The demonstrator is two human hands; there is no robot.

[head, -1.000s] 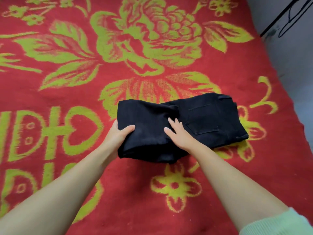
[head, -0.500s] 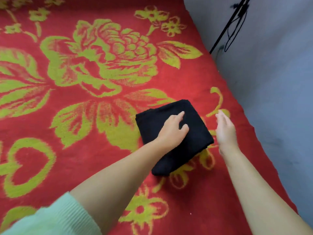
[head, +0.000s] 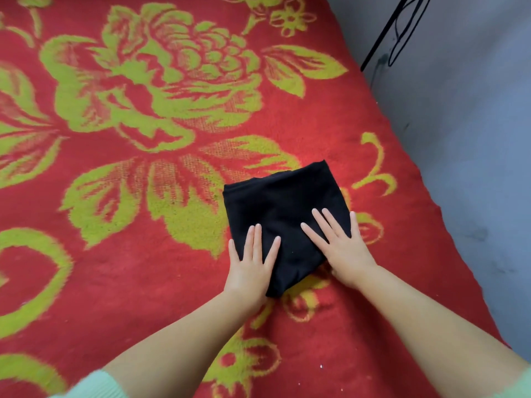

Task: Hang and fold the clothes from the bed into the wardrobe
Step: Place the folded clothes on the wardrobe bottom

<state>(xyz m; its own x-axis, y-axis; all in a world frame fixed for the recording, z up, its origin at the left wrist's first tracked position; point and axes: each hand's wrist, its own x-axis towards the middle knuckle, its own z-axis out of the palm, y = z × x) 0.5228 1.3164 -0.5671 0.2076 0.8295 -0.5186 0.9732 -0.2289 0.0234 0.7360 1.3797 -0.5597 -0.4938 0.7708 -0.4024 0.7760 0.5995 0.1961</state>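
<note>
So we've got both palms flat, left hand (head: 253, 259) and right hand (head: 339, 245) with fingers straight, pressing the folded black garment (head: 281, 202) near the bed (head: 115, 282) edge, gripping nothing. It looks soft and floppy, so we'd scoop under both sides to keep the fold.

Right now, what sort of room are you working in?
Likely a bedroom. Both hands, left and right, press flat on folded black trousers lying on a red floral blanket that looks like a bed cover, with a plain grey wall alongside.
</note>
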